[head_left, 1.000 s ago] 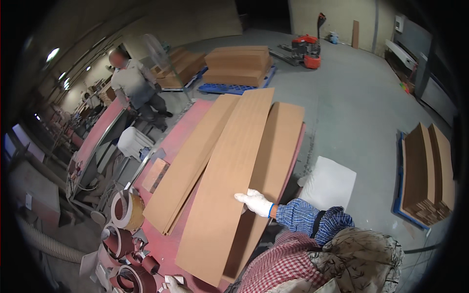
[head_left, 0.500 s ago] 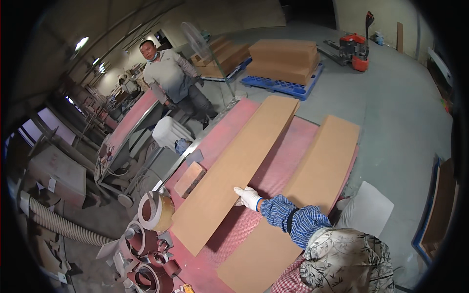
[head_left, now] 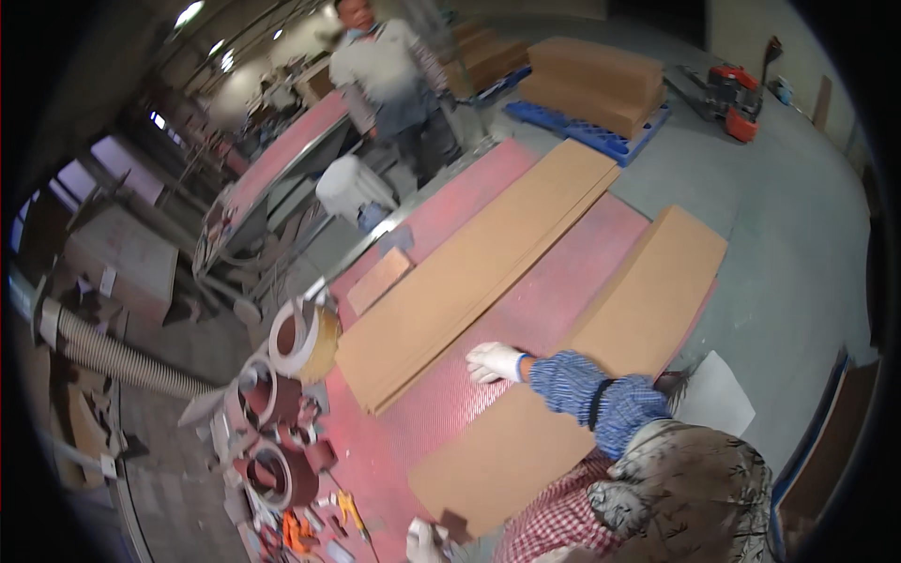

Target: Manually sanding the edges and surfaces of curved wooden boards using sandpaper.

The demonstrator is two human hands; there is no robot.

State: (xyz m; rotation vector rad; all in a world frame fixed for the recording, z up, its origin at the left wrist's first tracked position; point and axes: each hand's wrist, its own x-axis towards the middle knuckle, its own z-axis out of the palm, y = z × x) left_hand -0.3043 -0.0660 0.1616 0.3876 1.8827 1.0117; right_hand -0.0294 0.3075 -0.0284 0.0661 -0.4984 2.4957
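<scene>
My right hand [head_left: 495,362], in a white glove, is over the pink table, beside the near edge of a long brown board. Its fingers are apart and loosely bent, with nothing in them. The long brown board [head_left: 488,272] lies on the pink table, with layered edges showing along its near side. Another brown board [head_left: 648,286] lies closer to me, partly under my right arm. At the bottom edge, my gloved left hand [head_left: 425,541] is closed on a small dark brown piece [head_left: 455,525], whose kind I cannot make out.
Reddish abrasive rolls [head_left: 267,389] and a yellow-handled tool [head_left: 352,513] crowd the table's left end. A flat block [head_left: 380,280] lies beyond the long board. A person [head_left: 394,80] stands across the table, near a white stool [head_left: 352,188]. Stacked boards [head_left: 591,80] rest on a blue pallet.
The long board, tilted in my right hand before, now lies flat, and that hand has let go. My left hand has come into view at the bottom. The view has shifted.
</scene>
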